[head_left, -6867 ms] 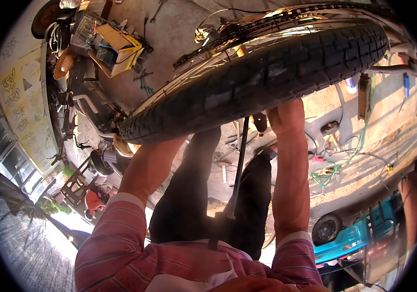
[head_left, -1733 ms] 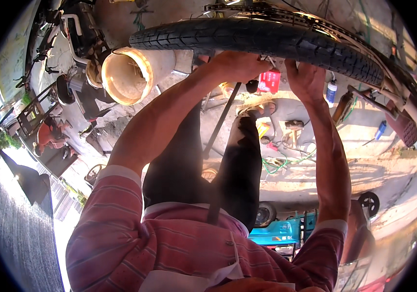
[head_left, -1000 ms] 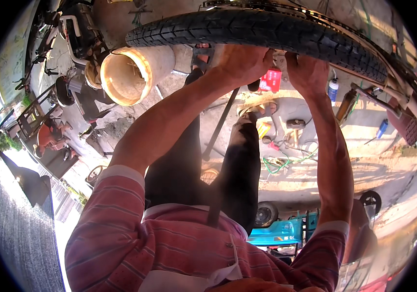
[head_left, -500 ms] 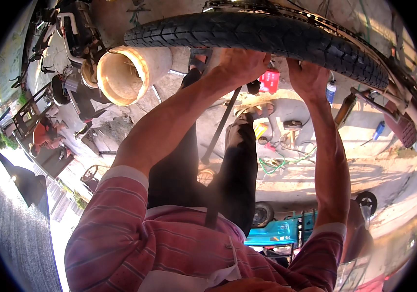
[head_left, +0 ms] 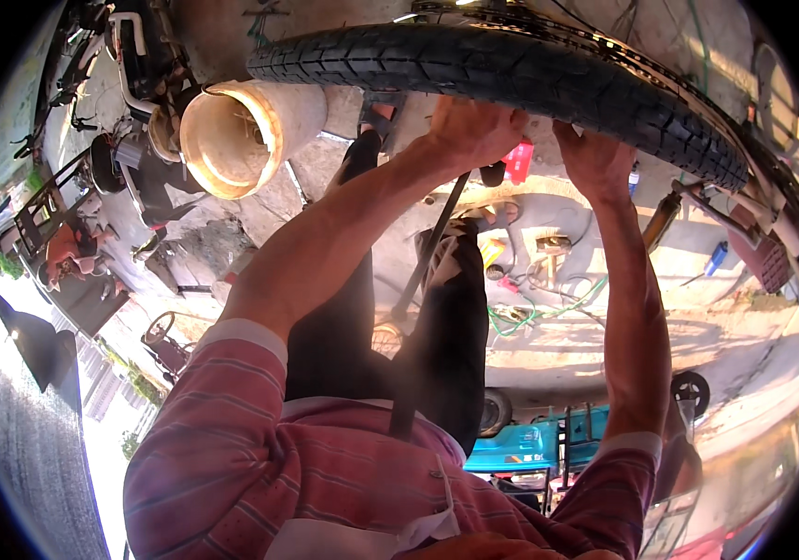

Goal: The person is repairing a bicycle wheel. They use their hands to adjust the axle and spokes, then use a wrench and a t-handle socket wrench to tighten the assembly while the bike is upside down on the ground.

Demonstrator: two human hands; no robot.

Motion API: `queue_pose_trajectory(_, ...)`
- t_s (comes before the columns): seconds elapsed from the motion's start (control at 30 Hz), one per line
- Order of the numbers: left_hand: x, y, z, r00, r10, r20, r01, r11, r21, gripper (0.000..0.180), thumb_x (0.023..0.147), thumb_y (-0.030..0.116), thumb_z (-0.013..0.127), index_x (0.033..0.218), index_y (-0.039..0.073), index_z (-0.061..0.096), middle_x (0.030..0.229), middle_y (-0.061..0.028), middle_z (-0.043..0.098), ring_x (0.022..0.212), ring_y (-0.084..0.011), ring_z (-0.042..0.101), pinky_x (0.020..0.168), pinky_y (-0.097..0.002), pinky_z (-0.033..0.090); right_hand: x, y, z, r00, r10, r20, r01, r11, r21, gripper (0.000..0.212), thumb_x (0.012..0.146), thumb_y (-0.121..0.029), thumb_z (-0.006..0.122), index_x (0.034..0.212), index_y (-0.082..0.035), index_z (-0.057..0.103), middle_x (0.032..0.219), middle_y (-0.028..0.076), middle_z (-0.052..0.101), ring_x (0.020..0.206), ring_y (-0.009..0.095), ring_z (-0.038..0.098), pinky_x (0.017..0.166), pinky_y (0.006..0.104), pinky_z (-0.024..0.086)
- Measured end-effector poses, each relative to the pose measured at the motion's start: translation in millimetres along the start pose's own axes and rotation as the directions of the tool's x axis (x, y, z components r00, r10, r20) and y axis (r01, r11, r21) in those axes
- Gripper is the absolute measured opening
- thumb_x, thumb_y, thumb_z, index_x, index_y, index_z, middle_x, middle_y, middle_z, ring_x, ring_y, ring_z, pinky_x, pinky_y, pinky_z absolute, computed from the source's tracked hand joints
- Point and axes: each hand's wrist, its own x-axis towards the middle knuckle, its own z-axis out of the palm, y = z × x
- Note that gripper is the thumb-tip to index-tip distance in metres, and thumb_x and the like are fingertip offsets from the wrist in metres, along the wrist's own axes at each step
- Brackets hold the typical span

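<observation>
A black knobbly bicycle tire (head_left: pixel 502 67) arches across the top of the head view. At its near edge, my left hand (head_left: pixel 480 131) is closed, its fingers curled on the tire and partly hidden by it. A short way to the right, my right hand (head_left: pixel 597 161) also grips the tire's near edge, with the thumb toward the left hand and the other fingertips out of sight. Behind the tire runs a bicycle chain (head_left: pixel 595 42). Between and below the hands shows a red box (head_left: pixel 518 162).
A dirty white bucket (head_left: pixel 301 117) lies left of the tire. On the ground are a hammer (head_left: pixel 552 252), a green cord (head_left: pixel 516 327), a blue-handled screwdriver (head_left: pixel 718 254) and a blue can (head_left: pixel 634 177). A turquoise vehicle (head_left: pixel 511 452) stands behind my legs. Bike parts crowd the left.
The tire and both hands have shifted very slightly in view, along with the surroundings. Both hands keep their places at the tire's near edge.
</observation>
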Motion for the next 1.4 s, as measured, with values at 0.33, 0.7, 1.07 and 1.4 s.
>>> queue_pose_trajectory(0.33, 4.0, 3.9, -14.9, 0.926, -0.333, 0.18, 0.378, 0.842, -0.384, 0.017, 0.088, 0.021, 0.063, 0.096, 0.01, 0.072, 0.085, -0.0144, 0.073, 0.079, -0.0362, 0.072, 0.071, -0.0457, 0.058, 5.1, 3.3, 5.0, 1.0, -0.015, 0.009, 0.015, 0.998, 0.061, 0.024, 0.082, -0.009, 0.074, 0.106, -0.012, 0.076, 0.098, 0.011, 0.075, 0.091, 0.034, 0.071, 0.081, 0.0439, 0.054)
queue_pose_trajectory(0.7, -5.6, 15.0, -25.5, 0.909, -0.368, 0.197, 0.417, 0.813, -0.407, 0.024, 0.096, 0.024, 0.061, 0.114, 0.012, 0.072, 0.082, -0.0147, 0.07, 0.076, -0.0306, 0.071, 0.07, -0.0407, 0.055, 5.5, 2.2, -4.1, 0.987, 0.058, 0.151, -0.086, 0.979, 0.183, 0.018, 0.087, -0.014, 0.071, 0.1, -0.023, 0.079, 0.092, 0.004, 0.075, 0.088, 0.028, 0.07, 0.079, 0.0412, 0.054)
queue_pose_trajectory(1.07, 0.2, 11.5, -23.5, 0.95, -0.183, 0.254, 0.248, 0.936, -0.251, 0.033, 0.097, 0.019, 0.055, 0.125, 0.022, 0.071, 0.08, -0.0134, 0.071, 0.076, -0.0325, 0.071, 0.072, -0.0454, 0.056, 7.3, 6.2, -3.5, 0.974, 0.075, 0.216, -0.099, 0.99, 0.104, 0.015, 0.09, -0.018, 0.073, 0.104, -0.013, 0.077, 0.096, 0.008, 0.076, 0.084, 0.027, 0.072, 0.076, 0.0375, 0.056)
queue_pose_trajectory(1.4, 9.7, -7.7, -11.8, 0.927, -0.114, 0.358, 0.24, 0.913, -0.329, 0.035, 0.095, 0.02, 0.053, 0.124, 0.023, 0.072, 0.088, -0.0142, 0.074, 0.081, -0.0306, 0.073, 0.075, -0.0431, 0.059, 1.6, 21.0, 4.9, 0.984, 0.046, 0.175, -0.073, 0.986, 0.15, 0.02, 0.09, -0.019, 0.073, 0.107, -0.009, 0.076, 0.097, 0.012, 0.074, 0.085, 0.027, 0.072, 0.078, 0.0382, 0.055)
